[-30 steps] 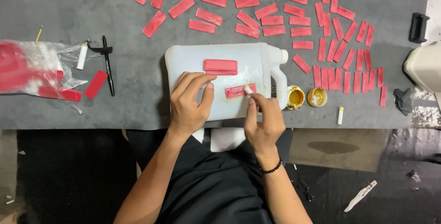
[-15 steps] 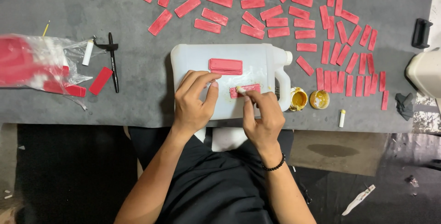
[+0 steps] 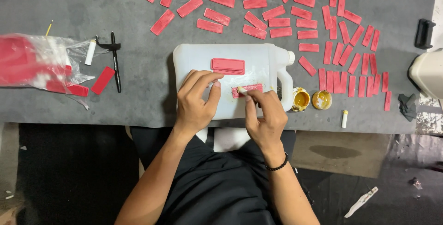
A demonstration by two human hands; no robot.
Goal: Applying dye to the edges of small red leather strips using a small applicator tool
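Now both hands (image 3: 230, 105) work two red strips (image 3: 228, 65) on one jug (image 3: 194, 54).

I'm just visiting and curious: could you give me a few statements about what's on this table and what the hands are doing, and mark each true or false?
1. A white plastic jug lies on its side on the grey table. True.
2. The right hand holds a pair of scissors. False: it holds a small light-tipped stick against a red strip on the jug.
3. The left hand rests on the jug. True.
4. The two small pots beside the jug hold blue paint. False: the contents look yellow-gold.
5. A black pen lies left of the jug. True.
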